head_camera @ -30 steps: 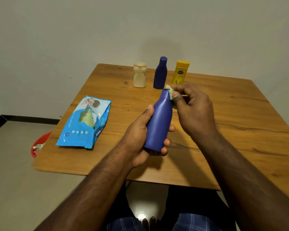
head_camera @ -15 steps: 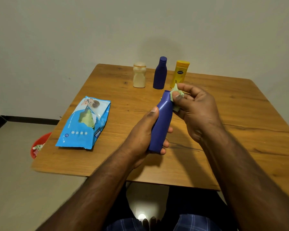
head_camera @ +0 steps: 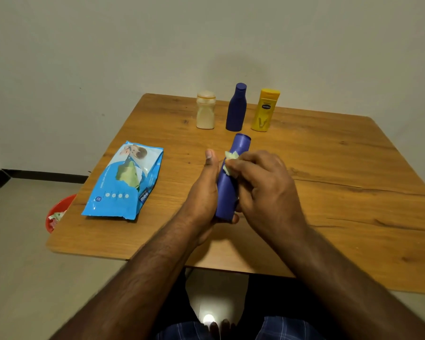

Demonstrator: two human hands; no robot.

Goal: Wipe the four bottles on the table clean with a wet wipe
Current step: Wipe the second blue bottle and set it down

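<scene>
The left hand (head_camera: 204, 192) grips the blue bottle (head_camera: 231, 177) by its lower body, cap end pointing away, while the right hand (head_camera: 260, 185) presses a wet wipe (head_camera: 231, 159) against its shoulder (a small wad). A damp, smooth bottle could slip toward the three bottles standing just beyond.

A wooden table (head_camera: 341, 168) with a visible grain stands close to the wall. Along its far edge three bottles stand upright in a row, near one another but apart: a cream bottle (head_camera: 205, 110), a dark blue bottle (head_camera: 235, 107) and a yellow bottle (head_camera: 265, 109). Toward the table's left side a blue wipes pack (head_camera: 124, 181) lies flat.
</scene>
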